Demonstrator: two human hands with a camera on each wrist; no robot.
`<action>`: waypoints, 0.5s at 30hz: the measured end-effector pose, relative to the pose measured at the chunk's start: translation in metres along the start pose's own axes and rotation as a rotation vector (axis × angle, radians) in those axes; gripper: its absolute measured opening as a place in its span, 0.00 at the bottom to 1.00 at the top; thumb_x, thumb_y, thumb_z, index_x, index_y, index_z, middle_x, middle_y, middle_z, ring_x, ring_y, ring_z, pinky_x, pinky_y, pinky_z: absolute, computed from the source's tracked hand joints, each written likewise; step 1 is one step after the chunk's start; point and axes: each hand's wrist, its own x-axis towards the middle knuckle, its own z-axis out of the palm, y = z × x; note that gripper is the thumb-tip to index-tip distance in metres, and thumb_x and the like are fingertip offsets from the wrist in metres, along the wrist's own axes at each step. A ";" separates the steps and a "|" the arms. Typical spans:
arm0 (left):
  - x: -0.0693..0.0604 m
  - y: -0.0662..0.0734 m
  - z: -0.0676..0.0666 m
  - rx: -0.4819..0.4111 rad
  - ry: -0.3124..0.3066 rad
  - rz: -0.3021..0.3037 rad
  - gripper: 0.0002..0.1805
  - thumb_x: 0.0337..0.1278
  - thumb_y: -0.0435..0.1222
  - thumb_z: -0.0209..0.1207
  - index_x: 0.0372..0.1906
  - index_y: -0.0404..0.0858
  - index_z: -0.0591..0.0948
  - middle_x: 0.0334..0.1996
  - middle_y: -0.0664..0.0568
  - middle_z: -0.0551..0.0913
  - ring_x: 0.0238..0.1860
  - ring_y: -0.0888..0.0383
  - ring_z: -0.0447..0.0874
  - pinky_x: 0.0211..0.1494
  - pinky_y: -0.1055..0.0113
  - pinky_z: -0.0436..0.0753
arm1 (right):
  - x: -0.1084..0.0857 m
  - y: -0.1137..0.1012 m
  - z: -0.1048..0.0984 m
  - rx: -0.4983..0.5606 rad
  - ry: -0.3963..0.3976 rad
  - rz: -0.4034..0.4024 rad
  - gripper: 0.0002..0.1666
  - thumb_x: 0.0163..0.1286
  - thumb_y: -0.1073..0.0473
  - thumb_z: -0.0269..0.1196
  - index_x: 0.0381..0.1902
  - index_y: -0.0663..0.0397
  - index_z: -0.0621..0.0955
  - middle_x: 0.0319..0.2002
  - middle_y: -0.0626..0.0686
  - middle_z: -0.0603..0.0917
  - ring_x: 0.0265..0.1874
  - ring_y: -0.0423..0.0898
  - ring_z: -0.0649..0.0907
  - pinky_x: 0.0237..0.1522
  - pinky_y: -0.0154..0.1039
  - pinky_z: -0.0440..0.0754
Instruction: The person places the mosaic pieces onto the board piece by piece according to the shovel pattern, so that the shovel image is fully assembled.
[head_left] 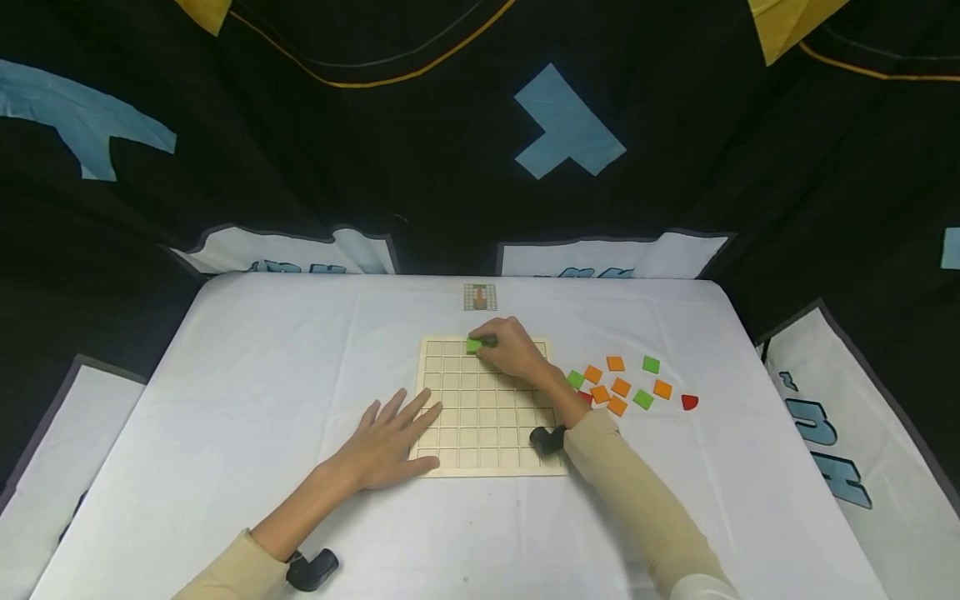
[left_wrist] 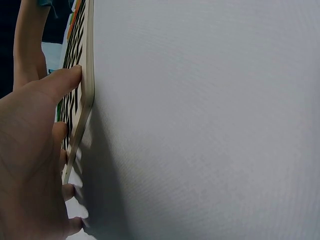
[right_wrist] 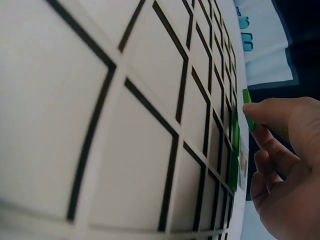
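Observation:
A pale wooden grid board (head_left: 468, 437) lies on the white table. My left hand (head_left: 386, 446) rests spread over its left edge, with the thumb on the near corner area; the left wrist view also shows the thumb (left_wrist: 67, 82) on the board's face. At the far edge of the board, my right hand (head_left: 513, 350) pinches a thin green tile (right_wrist: 248, 112) between thumb and finger. More green (right_wrist: 234, 167) shows on the board's far rows just beyond that tile. From the head, the fingers partly cover the green pieces.
Loose orange tiles (head_left: 620, 387), green tiles (head_left: 643, 399) and a red rounded piece (head_left: 689, 402) lie right of the board. Another red piece (head_left: 585, 397) is partly hidden by the right forearm. A small printed grid picture (head_left: 480, 297) lies beyond the board.

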 end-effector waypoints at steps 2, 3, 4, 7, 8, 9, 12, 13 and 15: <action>0.000 0.000 0.000 0.001 0.000 0.002 0.43 0.67 0.62 0.52 0.79 0.45 0.59 0.79 0.46 0.50 0.77 0.36 0.42 0.71 0.31 0.46 | 0.002 0.000 0.003 -0.023 -0.012 0.022 0.16 0.62 0.68 0.67 0.49 0.57 0.87 0.50 0.53 0.87 0.55 0.50 0.80 0.61 0.45 0.73; 0.000 0.000 0.000 0.004 -0.002 0.002 0.43 0.67 0.62 0.52 0.79 0.45 0.59 0.79 0.46 0.50 0.77 0.36 0.42 0.71 0.31 0.46 | 0.002 0.000 0.005 -0.036 -0.020 0.034 0.17 0.63 0.68 0.67 0.50 0.56 0.87 0.50 0.53 0.86 0.55 0.50 0.79 0.60 0.45 0.73; 0.000 0.000 0.000 0.005 -0.001 0.005 0.43 0.67 0.62 0.52 0.79 0.45 0.59 0.79 0.46 0.50 0.77 0.36 0.42 0.71 0.31 0.46 | 0.003 0.000 0.006 -0.050 -0.026 0.046 0.17 0.63 0.67 0.67 0.50 0.55 0.87 0.51 0.52 0.86 0.54 0.50 0.79 0.60 0.45 0.74; 0.001 0.000 0.000 0.006 -0.003 0.010 0.43 0.67 0.62 0.52 0.79 0.45 0.59 0.79 0.45 0.50 0.77 0.35 0.42 0.70 0.31 0.46 | 0.003 -0.001 0.008 -0.084 -0.039 0.080 0.17 0.63 0.66 0.66 0.51 0.53 0.87 0.53 0.51 0.85 0.53 0.50 0.78 0.58 0.46 0.74; 0.001 0.000 -0.001 0.004 -0.001 0.013 0.43 0.67 0.62 0.52 0.79 0.44 0.59 0.79 0.45 0.51 0.77 0.35 0.42 0.70 0.31 0.46 | 0.003 -0.002 0.009 -0.091 -0.043 0.087 0.18 0.63 0.66 0.66 0.51 0.52 0.87 0.53 0.51 0.85 0.53 0.51 0.77 0.57 0.46 0.75; 0.001 0.000 -0.001 0.004 -0.005 0.010 0.43 0.67 0.62 0.52 0.79 0.45 0.59 0.79 0.45 0.50 0.77 0.36 0.42 0.70 0.31 0.46 | 0.003 -0.002 0.009 -0.095 -0.046 0.092 0.18 0.63 0.65 0.66 0.51 0.52 0.87 0.53 0.51 0.85 0.53 0.51 0.77 0.57 0.47 0.75; 0.000 0.000 -0.001 -0.003 -0.001 0.009 0.43 0.67 0.62 0.52 0.79 0.44 0.59 0.79 0.45 0.51 0.77 0.35 0.42 0.70 0.31 0.46 | 0.004 -0.004 0.009 -0.107 -0.050 0.096 0.18 0.63 0.65 0.66 0.51 0.52 0.87 0.53 0.52 0.85 0.52 0.51 0.78 0.56 0.48 0.75; 0.000 0.000 -0.001 -0.003 -0.001 0.009 0.43 0.67 0.62 0.52 0.79 0.44 0.59 0.79 0.45 0.51 0.77 0.35 0.42 0.70 0.31 0.46 | 0.005 -0.004 0.009 -0.108 -0.051 0.097 0.18 0.63 0.65 0.66 0.51 0.52 0.88 0.53 0.52 0.85 0.52 0.52 0.78 0.56 0.48 0.75; 0.000 0.000 -0.001 -0.001 0.000 0.008 0.43 0.67 0.62 0.52 0.79 0.44 0.59 0.79 0.45 0.51 0.77 0.35 0.43 0.70 0.31 0.46 | 0.005 -0.005 0.009 -0.112 -0.055 0.100 0.17 0.63 0.64 0.67 0.51 0.51 0.88 0.53 0.52 0.85 0.52 0.52 0.78 0.56 0.48 0.75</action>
